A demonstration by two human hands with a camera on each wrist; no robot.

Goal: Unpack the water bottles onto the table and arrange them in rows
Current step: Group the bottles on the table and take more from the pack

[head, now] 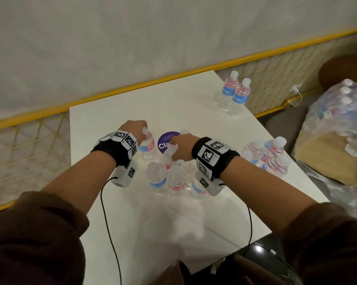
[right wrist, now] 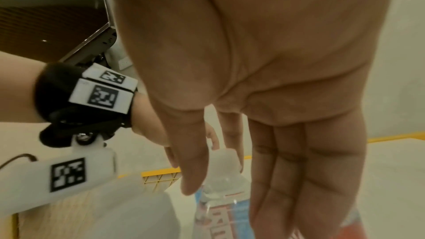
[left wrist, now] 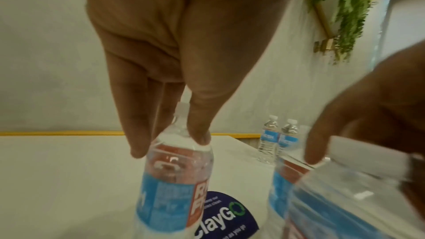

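Small clear water bottles with blue and red labels stand on the white table [head: 116,120]. My left hand [head: 135,130] pinches the neck of one upright bottle [head: 148,146] left of a purple round sticker [head: 167,138]; the left wrist view shows thumb and fingers on that bottle [left wrist: 174,179]. My right hand [head: 182,148] holds the top of another bottle [head: 169,159], its fingers hanging around the cap [right wrist: 220,159]. Three bottles [head: 176,179] stand just in front of my hands. Two bottles [head: 236,93] stand at the far right corner, and three more [head: 274,153] at the right edge.
A plastic-wrapped pack of bottles [head: 337,112] sits on a wooden surface right of the table. A yellow rail with mesh [head: 29,145] runs behind and left of the table. Black cables hang from both wristbands. A dark object [head: 261,254] lies by the near table edge.
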